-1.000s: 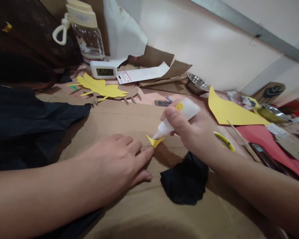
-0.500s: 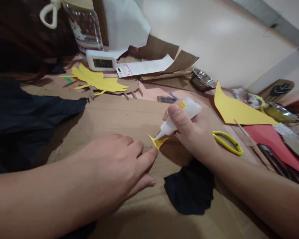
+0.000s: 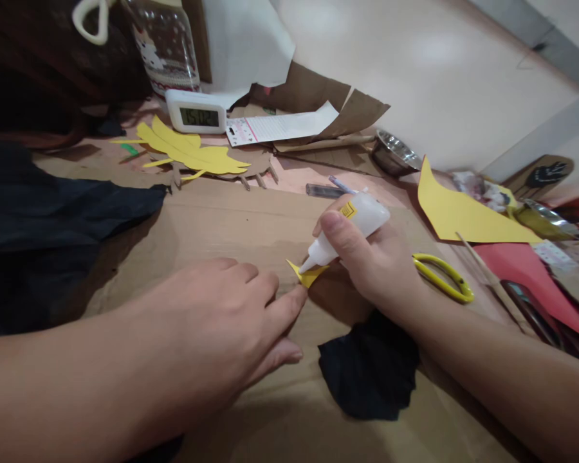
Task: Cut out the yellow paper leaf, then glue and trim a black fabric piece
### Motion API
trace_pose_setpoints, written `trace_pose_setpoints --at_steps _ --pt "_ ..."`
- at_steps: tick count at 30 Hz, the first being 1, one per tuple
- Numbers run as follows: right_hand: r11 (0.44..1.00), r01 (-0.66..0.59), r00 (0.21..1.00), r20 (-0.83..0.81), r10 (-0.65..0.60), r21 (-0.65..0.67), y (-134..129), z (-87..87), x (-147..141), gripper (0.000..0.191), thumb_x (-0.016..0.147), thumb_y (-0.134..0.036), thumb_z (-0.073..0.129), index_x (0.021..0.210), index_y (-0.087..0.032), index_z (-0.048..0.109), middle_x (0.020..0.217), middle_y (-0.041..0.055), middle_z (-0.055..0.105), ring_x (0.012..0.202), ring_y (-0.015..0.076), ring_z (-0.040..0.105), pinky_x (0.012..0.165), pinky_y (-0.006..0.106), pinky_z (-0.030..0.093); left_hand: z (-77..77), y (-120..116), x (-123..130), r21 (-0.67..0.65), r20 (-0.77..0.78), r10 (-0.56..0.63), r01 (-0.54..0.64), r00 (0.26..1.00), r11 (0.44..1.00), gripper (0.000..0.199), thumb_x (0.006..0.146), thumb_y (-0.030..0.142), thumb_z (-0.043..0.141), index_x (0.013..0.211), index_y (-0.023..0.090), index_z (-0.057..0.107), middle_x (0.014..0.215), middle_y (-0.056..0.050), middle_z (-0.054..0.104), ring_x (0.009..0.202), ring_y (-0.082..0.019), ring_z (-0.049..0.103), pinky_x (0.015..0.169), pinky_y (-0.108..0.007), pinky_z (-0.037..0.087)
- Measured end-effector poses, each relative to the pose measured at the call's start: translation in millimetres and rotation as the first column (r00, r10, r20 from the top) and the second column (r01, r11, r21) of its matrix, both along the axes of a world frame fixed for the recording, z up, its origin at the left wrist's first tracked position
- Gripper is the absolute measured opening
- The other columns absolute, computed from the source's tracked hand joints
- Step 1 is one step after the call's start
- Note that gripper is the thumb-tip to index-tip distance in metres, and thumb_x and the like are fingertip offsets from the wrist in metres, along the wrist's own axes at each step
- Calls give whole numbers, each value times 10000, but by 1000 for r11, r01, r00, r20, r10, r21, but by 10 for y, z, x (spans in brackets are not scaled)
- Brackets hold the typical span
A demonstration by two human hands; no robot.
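My right hand (image 3: 367, 257) is wrapped round a white glue bottle (image 3: 369, 215) with a small yellow label. The bottle is tilted, and its narrow nozzle points down at a small yellow paper piece (image 3: 311, 276) with pointed corners. That piece lies on a brown cardboard sheet (image 3: 212, 225). With its index fingertip at the piece's lower edge, my left hand (image 3: 241, 315) rests flat on the cardboard, its thumb apart from the fingers. A crumpled black piece (image 3: 367, 366), paper or cloth, lies below my right wrist.
Black sheet material (image 3: 53, 238) covers the left side. Behind stand a digital clock (image 3: 196, 114), a jar (image 3: 166, 51) and a metal bowl (image 3: 396, 154); yellow paper cutouts (image 3: 188, 151) lie before the clock. At right are a yellow handle loop (image 3: 444, 278), yellow paper (image 3: 468, 209) and red paper (image 3: 516, 263).
The glue bottle's nozzle has shifted slightly left along the yellow piece, with my right hand moving along. My left hand has stayed in place. The camera view has shifted slightly.
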State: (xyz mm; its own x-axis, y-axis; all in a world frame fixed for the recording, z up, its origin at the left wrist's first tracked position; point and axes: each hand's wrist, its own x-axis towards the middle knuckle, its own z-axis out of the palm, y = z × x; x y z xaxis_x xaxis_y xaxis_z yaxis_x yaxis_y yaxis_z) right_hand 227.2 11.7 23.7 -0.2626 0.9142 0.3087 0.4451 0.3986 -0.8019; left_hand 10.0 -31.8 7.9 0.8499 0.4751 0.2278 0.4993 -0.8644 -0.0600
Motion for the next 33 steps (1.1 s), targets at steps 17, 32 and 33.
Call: trace_pose_setpoints --at_steps 17,32,33 --pt "988 -134 991 15 133 75 -4 37 -16 503 966 -677 664 724 -242 591 653 -20 614 610 143 582 589 295 477 23 4 20 -22 -2 18 -18 1000 1000 363 1054 474 568 1203 183 724 844 -72 744 660 -297 703 592 -420 523" --pt "993 -80 995 -55 85 92 17 12 -3 459 1012 -528 654 680 -236 529 609 -37 539 560 116 532 511 251 429 15 -22 11 -5 -18 31 -31 999 1000 388 1069 469 547 1275 175 695 849 -63 733 670 -288 698 599 -414 531" --pt "992 -86 996 -31 89 94 14 11 -1 471 1013 -543 649 678 -236 526 604 -37 534 559 116 530 513 253 426 13 -21 11 1 -16 30 -30 999 1000 382 1071 467 542 1266 177 697 850 -64 732 668 -287 696 600 -413 529"
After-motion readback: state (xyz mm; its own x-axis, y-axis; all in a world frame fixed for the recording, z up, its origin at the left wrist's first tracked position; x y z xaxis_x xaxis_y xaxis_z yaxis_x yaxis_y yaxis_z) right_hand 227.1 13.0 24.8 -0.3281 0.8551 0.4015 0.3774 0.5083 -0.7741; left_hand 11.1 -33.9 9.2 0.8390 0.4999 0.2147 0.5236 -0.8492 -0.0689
